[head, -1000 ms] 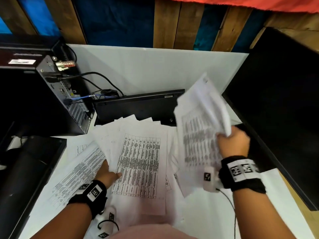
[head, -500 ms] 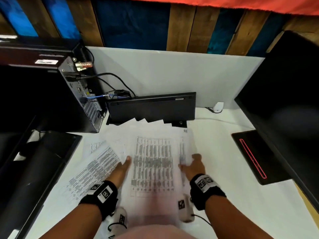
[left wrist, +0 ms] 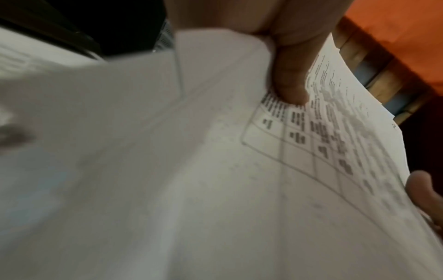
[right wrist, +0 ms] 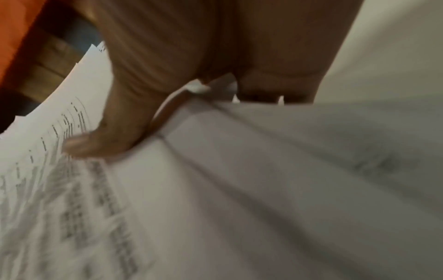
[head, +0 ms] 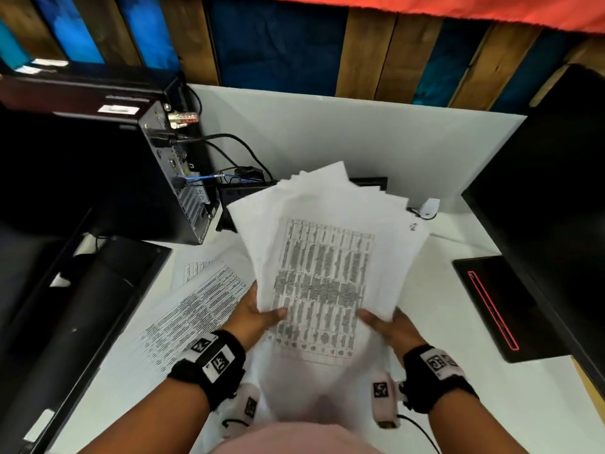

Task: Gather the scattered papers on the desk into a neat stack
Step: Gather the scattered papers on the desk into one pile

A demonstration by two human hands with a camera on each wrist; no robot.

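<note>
A loose bundle of white printed papers (head: 324, 273) is lifted off the white desk (head: 442, 322) and tilted toward me, its far corners fanned out unevenly. My left hand (head: 258, 314) grips its left edge, thumb on the top sheet. My right hand (head: 384, 322) grips the right edge the same way. In the left wrist view the left thumb (left wrist: 291, 81) presses on the table print of the papers (left wrist: 167, 170). The right wrist view shows the right thumb (right wrist: 100, 140) on the papers (right wrist: 215, 189). More printed sheets (head: 196, 309) still lie flat on the desk at the left.
A black computer case (head: 108, 178) with cables stands at the back left. A dark flat panel (head: 82, 306) lies at the left edge. A black monitor (head: 550, 208) stands at the right with a dark pad (head: 504, 306) with a red line before it. A small white plug (head: 429, 206) sits near the back.
The right hand laid its sheets onto the middle pile a second ago. Both hands then gathered that pile and have lifted it off the desk, tilting it up.
</note>
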